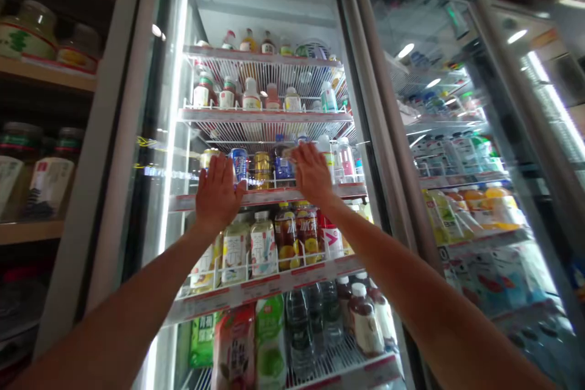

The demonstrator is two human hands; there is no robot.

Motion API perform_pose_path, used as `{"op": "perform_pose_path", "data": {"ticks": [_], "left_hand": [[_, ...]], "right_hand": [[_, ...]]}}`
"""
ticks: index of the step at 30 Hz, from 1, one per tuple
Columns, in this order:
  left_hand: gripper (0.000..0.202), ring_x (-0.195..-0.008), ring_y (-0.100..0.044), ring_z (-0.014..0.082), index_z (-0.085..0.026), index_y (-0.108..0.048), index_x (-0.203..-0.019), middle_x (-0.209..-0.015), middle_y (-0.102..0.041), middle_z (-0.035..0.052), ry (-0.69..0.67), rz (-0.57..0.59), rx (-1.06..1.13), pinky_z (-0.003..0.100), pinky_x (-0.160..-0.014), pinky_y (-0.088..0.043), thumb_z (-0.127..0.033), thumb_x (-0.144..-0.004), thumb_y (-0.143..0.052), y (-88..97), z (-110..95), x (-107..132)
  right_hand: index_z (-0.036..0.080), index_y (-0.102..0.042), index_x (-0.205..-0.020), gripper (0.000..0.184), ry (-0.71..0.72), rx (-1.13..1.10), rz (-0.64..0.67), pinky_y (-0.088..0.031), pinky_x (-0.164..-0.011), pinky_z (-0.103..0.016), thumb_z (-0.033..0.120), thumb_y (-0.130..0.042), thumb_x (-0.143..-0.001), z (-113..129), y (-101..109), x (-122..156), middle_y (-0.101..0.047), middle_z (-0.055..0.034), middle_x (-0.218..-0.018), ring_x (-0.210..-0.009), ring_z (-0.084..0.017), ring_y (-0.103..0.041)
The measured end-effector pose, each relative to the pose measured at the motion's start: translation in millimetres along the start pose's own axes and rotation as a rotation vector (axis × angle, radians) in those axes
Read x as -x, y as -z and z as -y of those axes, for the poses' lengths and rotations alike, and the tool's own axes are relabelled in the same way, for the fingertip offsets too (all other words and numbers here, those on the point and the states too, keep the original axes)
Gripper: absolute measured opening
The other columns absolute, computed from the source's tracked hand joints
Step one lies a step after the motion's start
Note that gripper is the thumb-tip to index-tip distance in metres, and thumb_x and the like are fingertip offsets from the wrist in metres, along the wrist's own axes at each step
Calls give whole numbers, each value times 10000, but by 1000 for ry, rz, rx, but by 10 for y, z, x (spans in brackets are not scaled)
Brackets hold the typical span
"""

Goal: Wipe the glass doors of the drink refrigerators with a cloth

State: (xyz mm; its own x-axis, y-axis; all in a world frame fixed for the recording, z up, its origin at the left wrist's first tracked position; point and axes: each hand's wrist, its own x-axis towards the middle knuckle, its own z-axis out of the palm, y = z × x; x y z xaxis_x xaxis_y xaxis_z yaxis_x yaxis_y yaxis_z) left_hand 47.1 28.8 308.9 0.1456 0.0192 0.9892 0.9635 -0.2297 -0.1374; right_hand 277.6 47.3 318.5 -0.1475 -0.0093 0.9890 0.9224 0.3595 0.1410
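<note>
I face a glass-door drinks cooler point(361, 103). My left hand point(218, 195) is raised with fingers stretched up and flat, at the level of the third wire shelf point(265, 196), just left of a blue can point(239, 164). My right hand point(311, 172) is also flat with fingers together, level with the cans and bottles on that shelf, next to a gold can point(262, 167). Neither hand holds anything. I cannot tell whether the palms rest on the glass or reach inside.
Several wire shelves carry bottles and cans, with large bottles point(269, 341) at the bottom. A second glass-door cooler point(461, 195) stands to the right. Wooden shelves point(41, 76) with jars and packets fill the left.
</note>
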Motion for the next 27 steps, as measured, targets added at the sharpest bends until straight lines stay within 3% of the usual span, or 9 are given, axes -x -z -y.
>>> {"op": "perform_pose_path", "data": {"ticks": [2, 4, 8, 11, 16, 19, 21, 24, 27], "left_hand": [[673, -1409, -161, 265, -53, -308, -1398, -1496, -246, 167, -10, 14, -15, 469, -1141, -122, -481, -884, -237, 34, 19, 15], [691, -1411, -154, 262, -34, -313, -1391, -1495, -241, 175, -31, 17, -36, 460, -1143, -120, -496, -887, -218, 76, 51, 66], [686, -1410, -159, 254, -44, -317, -1392, -1493, -254, 162, -66, 28, -66, 450, -1142, -141, -502, -896, -195, 115, 123, 233], [656, -1409, -162, 250, -52, -297, -1403, -1489, -261, 165, -96, 28, -67, 453, -1142, -147, -470, -905, -212, 85, 152, 317], [645, -1406, -170, 266, -75, -280, -1415, -1492, -254, 164, -119, 4, -39, 479, -1136, -161, -470, -905, -257, 51, 178, 325], [646, -1401, -187, 275, -77, -306, -1405, -1482, -277, 168, -110, -13, -31, 481, -1134, -167, -483, -904, -268, 52, 190, 331], [640, -1400, -191, 278, -86, -307, -1406, -1482, -277, 169, -89, -39, -29, 490, -1133, -165, -483, -905, -269, 47, 190, 349], [640, -1399, -194, 279, -95, -295, -1412, -1485, -271, 166, -71, -59, -25, 498, -1131, -167, -485, -905, -271, 31, 176, 377], [652, -1400, -188, 281, -86, -297, -1410, -1485, -269, 168, -67, -54, -14, 498, -1133, -165, -496, -902, -274, 27, 156, 384]], "right_hand": [[203, -402, -1375, 482, 182, -14, 63, -207, -1153, -410, 218, -372, -895, 151, -19, 101, -294, -18, -1505, -1408, -204, -189], [215, -404, -1373, 472, 207, -19, 75, -192, -1157, -407, 230, -368, -903, 60, 10, 189, -301, -10, -1502, -1408, -194, -192], [151, -407, -1368, 472, -252, 2, -71, -197, -1133, -492, 215, -340, -906, -421, 102, 145, -294, -70, -1502, -1405, -256, -196], [101, -408, -1367, 486, -407, -19, -146, -220, -1117, -511, 195, -336, -895, -359, 68, 5, -306, -111, -1491, -1401, -287, -194], [185, -396, -1383, 506, 167, -91, 31, -204, -1144, -448, 205, -397, -878, 533, -141, 70, -306, -37, -1499, -1405, -226, -199], [211, -402, -1377, 486, 293, -71, 75, -191, -1152, -415, 231, -388, -892, 610, -157, 189, -307, -6, -1500, -1406, -199, -200], [207, -412, -1370, 474, 171, -48, 35, -183, -1151, -437, 227, -358, -900, 326, -97, 209, -319, -13, -1494, -1405, -207, -203], [136, -406, -1375, 490, -218, -18, -92, -200, -1129, -507, 214, -311, -901, -210, 18, 128, -308, -81, -1494, -1403, -264, -203], [72, -382, -1384, 517, -438, -4, -147, -225, -1114, -523, 205, -311, -890, -299, 46, 29, -282, -133, -1497, -1399, -305, -191]]}}
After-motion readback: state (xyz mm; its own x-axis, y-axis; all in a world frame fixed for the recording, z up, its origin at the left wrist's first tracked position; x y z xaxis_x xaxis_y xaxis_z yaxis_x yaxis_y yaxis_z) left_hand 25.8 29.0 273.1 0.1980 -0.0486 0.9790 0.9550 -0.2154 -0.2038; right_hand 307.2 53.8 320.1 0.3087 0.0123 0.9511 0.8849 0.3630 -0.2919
